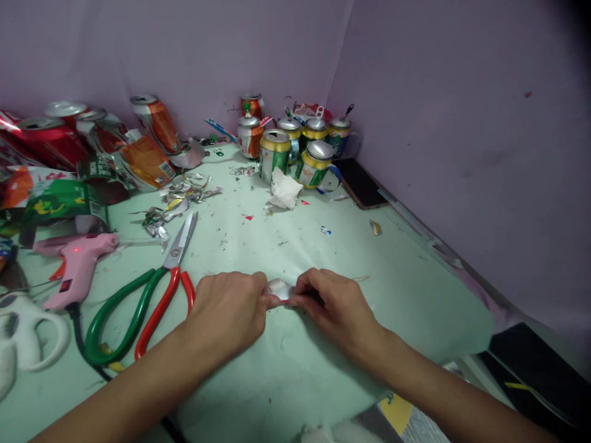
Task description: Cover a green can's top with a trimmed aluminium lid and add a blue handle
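A small piece of silvery sheet metal (280, 288), with a bit of red at its lower edge, is stretched between my hands just above the table. My left hand (233, 304) pinches its left side between thumb and curled fingers. On the other side, my right hand (339, 304) grips the right end between thumb and forefinger. The fingers cover both ends of the piece. Close to my left hand lie scissors (159, 286) with green and red handles, blades pointing away from me.
A pink glue gun (83, 261) with a black cord and white-handled scissors (32, 332) lie at left. Cut and whole drink cans (157, 123) line the back left; more cans (276, 154) stand at the back, beside crumpled tissue (285, 189) and a phone (360, 183). Metal scraps (189, 191) litter the table (415, 295).
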`<state>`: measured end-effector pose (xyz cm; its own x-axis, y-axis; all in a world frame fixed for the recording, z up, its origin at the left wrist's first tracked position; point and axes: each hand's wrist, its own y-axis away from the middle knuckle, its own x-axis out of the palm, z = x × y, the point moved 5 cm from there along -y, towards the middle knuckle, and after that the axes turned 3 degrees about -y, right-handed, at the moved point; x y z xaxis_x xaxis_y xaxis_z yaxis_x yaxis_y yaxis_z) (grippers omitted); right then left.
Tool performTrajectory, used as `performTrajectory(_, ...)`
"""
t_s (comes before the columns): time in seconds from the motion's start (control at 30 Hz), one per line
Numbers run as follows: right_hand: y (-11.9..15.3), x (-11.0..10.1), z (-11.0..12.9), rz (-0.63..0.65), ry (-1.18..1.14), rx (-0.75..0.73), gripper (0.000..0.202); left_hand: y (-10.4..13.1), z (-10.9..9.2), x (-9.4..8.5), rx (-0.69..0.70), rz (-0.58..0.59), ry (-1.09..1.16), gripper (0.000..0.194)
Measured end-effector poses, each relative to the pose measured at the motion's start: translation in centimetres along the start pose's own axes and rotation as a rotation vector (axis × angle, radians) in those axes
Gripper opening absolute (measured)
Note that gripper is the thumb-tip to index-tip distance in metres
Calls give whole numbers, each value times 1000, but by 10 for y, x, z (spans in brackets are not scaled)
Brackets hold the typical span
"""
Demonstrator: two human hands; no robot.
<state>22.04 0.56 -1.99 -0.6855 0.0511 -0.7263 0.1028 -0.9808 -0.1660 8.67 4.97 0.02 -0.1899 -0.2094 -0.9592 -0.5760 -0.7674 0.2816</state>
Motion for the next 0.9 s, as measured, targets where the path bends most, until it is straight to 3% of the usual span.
performTrajectory(0.23, -1, 1, 0, 1, -41, 35, 9, -3, 1, 1, 1, 23, 6, 35)
performTrajectory(0.33, -2, 0, 7, -79, 8, -21, 6, -2, 0, 1, 13, 13, 10, 34)
performTrajectory(0.47, -15, -2, 23, -217, 254, -130, 15, -1, -1, 2, 19, 17, 26, 32)
performTrajectory(0.57, -32, 6, 33, -237, 461, -185, 22, -2, -1, 2, 8, 29, 61, 25)
performTrajectory(0.73, -51, 24, 30, -239, 606, -146, 24, -2, 0, 3, 5, 41, 123, 21)
performTrajectory(0.9, -53, 30, 19, -162, 603, -30, 30, 0, 3, 5, -14, 15, 111, 24)
